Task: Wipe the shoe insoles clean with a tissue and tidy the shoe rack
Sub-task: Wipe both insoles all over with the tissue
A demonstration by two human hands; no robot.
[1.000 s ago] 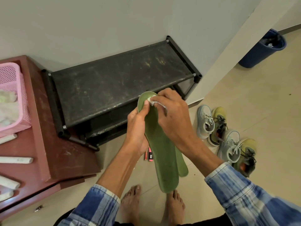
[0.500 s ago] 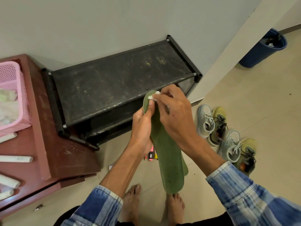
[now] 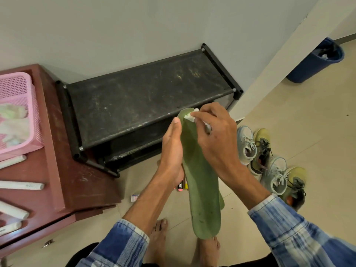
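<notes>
No legible text, brand or number is found in view. White print is seen on the black label of one of the small sticks (image 3: 180, 185) on the floor just in front of the shoe rack (image 3: 146, 97), but it is too small and blurred to be read. The pinkish label on the small tube (image 3: 134, 198), also in front of the shoe rack, cannot be read either.

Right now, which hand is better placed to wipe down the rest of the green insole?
Right. The right hand pinches the tissue against the green insole at its far end, so it can likely just sweep toward the near end. The left hand grips the insole's edge, steadying it.
</notes>
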